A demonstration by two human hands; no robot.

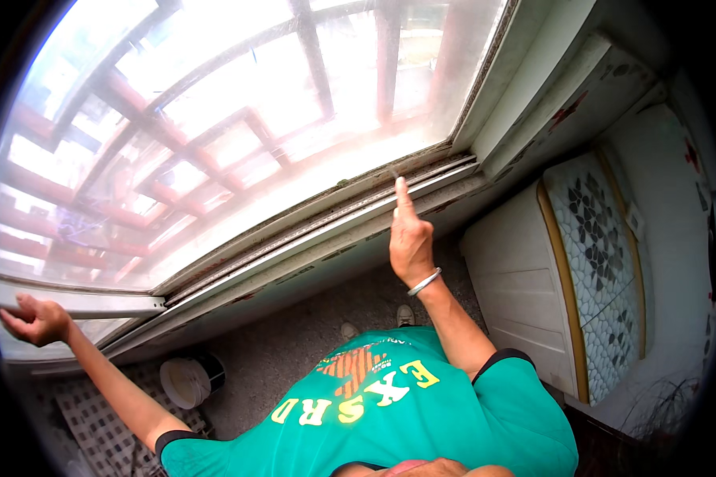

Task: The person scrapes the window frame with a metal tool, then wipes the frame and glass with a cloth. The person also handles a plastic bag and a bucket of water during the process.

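At the far left, my left hand (pixel 36 320) has its fingers and thumb on either side of the edge of a white window sash (pixel 95 305). My right hand (pixel 413 244), with a silver bracelet at its wrist, reaches up to the lower window track (pixel 316 223). Its index finger is stretched out and the other fingers are curled. A faint, thin, blurred shape shows at the fingertip; I cannot tell what it is or whether the hand holds it. Dirt and a small green clump (pixel 342 183) lie along the frame below the glass pane (pixel 262 119).
Red bars stand outside the glass. A white bucket (pixel 185 381) and a checkered mat or crate (pixel 104 411) are at the lower left. A pale cabinet (pixel 519 286) with a pebble-patterned top (pixel 602 250) stands at the right. My shoes are on the dark floor (pixel 274 334) below the sill.
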